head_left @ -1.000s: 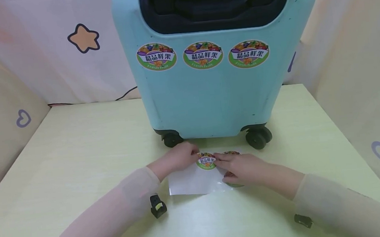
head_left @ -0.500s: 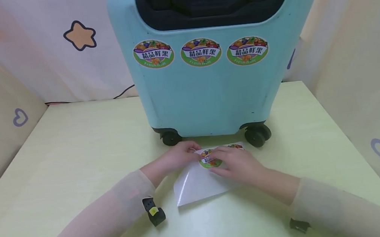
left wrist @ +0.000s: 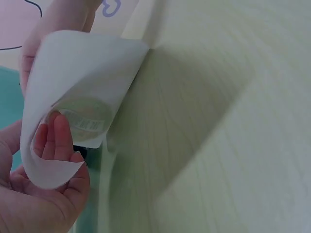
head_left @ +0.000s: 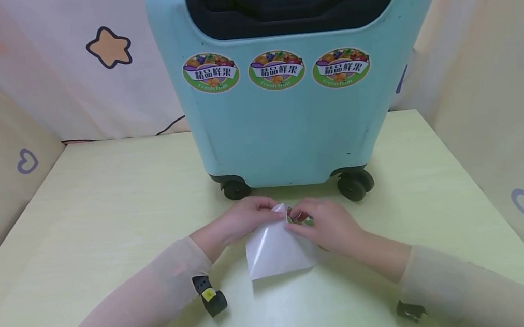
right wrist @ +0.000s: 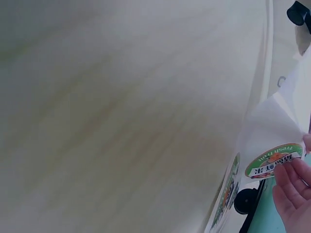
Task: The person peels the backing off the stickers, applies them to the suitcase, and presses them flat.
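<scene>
A white sticker sheet [head_left: 279, 250] is bent up off the table between both hands, its plain side facing the head camera. My left hand [head_left: 243, 221] pinches its far left corner; in the left wrist view the paper curls round the fingers of that hand [left wrist: 39, 206]. At the fold, my right hand [head_left: 334, 222] has thumb and fingers at the edge of an oval fruit sticker [right wrist: 272, 160]. In the right wrist view the fingertips [right wrist: 282, 172] touch this sticker, which still lies against the sheet. Another fruit sticker [right wrist: 228, 191] shows on the sheet beside it.
A light blue suitcase [head_left: 283, 135] stands upright just beyond the hands, on black wheels [head_left: 356, 185]. Three matching oval stickers [head_left: 276, 70] run in a row across its front. The pale table [head_left: 120, 196] is bordered by patterned cloth [head_left: 488, 128].
The sheet lay nearly flat; its front part has swung over and folded upward. The right hand has moved from pressing beside the sticker to its edge, while the left keeps the corner.
</scene>
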Tool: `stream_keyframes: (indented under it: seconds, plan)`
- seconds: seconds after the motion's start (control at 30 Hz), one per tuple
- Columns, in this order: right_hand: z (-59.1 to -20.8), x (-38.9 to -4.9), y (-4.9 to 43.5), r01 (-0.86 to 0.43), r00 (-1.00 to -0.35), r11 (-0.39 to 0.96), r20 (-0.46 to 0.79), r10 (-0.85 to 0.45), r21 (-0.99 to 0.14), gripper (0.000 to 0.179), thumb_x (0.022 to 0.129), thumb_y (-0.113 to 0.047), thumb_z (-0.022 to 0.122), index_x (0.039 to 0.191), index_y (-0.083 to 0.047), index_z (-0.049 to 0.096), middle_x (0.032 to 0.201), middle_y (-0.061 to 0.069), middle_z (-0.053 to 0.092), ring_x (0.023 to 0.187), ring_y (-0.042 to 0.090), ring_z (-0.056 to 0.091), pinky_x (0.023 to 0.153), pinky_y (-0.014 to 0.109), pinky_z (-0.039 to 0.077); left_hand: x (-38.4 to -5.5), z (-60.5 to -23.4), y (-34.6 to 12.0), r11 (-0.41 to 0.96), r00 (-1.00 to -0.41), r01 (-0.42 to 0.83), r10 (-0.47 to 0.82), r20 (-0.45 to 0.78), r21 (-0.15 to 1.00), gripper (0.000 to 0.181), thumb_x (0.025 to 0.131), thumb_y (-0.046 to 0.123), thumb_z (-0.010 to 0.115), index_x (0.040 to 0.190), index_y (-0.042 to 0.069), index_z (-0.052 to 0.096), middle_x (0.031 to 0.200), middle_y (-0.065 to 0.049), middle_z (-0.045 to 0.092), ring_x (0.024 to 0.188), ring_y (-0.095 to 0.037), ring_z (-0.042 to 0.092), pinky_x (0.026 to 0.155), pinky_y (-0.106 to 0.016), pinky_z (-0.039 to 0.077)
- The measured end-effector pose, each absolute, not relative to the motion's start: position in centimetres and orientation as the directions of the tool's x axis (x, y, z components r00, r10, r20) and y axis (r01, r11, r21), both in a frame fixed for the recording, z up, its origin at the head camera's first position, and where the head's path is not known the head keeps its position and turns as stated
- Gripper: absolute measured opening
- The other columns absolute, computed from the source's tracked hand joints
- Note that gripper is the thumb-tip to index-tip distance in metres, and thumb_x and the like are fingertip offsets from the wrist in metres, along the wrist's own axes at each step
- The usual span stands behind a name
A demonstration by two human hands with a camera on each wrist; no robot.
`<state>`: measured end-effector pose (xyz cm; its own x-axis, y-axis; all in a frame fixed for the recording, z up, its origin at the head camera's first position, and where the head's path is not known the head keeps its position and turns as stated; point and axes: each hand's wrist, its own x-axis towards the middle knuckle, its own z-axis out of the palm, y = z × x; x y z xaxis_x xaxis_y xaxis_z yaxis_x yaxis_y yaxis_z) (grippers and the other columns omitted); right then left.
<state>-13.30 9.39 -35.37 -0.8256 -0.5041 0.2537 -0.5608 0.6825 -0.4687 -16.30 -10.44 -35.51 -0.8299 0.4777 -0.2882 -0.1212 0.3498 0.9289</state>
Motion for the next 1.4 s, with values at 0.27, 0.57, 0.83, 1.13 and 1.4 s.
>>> stream_keyframes:
  seconds: [0.27, 0.57, 0.83, 1.13, 1.4]
  plan:
    - [-35.2, -13.2, 9.2, -0.517, -0.843, 0.633, 0.215, -0.493, -0.576, 0.015, 0.084, -0.025, 0.07, 0.09, -0.012, 0.071, 0.082, -0.007, 0.065, 0.075, 0.01, 0.061, 0.07, 0.027, 0.05, -15.9, -35.2, -10.1, 0.333, -0.837, -0.16, 0.454, -0.306, 0.929, 0.023, 0.087, 0.014, 0.065, 0.103, -0.001, 0.065, 0.083, -0.006, 0.064, 0.067, -0.016, 0.061, 0.06, -0.031, 0.053]
    - [-35.1, -13.2, 9.4, -0.456, -0.859, 0.59, 0.157, -0.487, -0.666, 0.016, 0.087, -0.021, 0.066, 0.095, -0.007, 0.07, 0.085, -0.002, 0.067, 0.072, 0.007, 0.064, 0.068, 0.023, 0.051, -15.9, -35.0, -10.1, 0.382, -0.837, -0.136, 0.45, -0.312, 0.914, 0.022, 0.088, 0.015, 0.064, 0.104, 0.0, 0.065, 0.085, -0.007, 0.064, 0.069, -0.017, 0.061, 0.061, -0.032, 0.052]
    - [-35.3, -13.3, 9.7, -0.413, -0.877, 0.598, 0.123, -0.465, -0.687, 0.009, 0.088, -0.018, 0.065, 0.081, -0.012, 0.067, 0.075, -0.008, 0.064, 0.069, 0.007, 0.057, 0.065, 0.025, 0.049, -16.1, -34.7, -10.6, 0.443, -0.836, -0.054, 0.47, -0.284, 0.895, 0.02, 0.087, 0.015, 0.064, 0.102, 0.002, 0.065, 0.085, -0.006, 0.064, 0.067, -0.016, 0.061, 0.06, -0.031, 0.053]
    - [-35.5, -13.5, 10.5, -0.349, -0.903, 0.589, 0.095, -0.418, -0.728, 0.007, 0.089, -0.016, 0.064, 0.087, -0.009, 0.066, 0.08, -0.004, 0.064, 0.071, 0.01, 0.059, 0.066, 0.027, 0.05, -16.7, -34.9, -11.2, 0.601, -0.869, 0.173, 0.466, -0.166, 0.78, 0.025, 0.083, 0.014, 0.07, 0.105, 0.003, 0.066, 0.093, -0.005, 0.063, 0.079, -0.014, 0.057, 0.067, -0.024, 0.049]
    - [-35.5, -13.7, 11.4, -0.322, -0.92, 0.585, 0.1, -0.379, -0.744, 0.006, 0.089, -0.015, 0.063, 0.088, -0.009, 0.064, 0.085, -0.001, 0.061, 0.074, 0.012, 0.059, 0.071, 0.03, 0.05, -17.1, -34.9, -11.1, 0.692, -0.888, 0.21, 0.43, -0.161, 0.69, 0.026, 0.082, 0.012, 0.071, 0.107, 0.005, 0.065, 0.095, -0.007, 0.064, 0.085, -0.018, 0.058, 0.071, -0.026, 0.049]
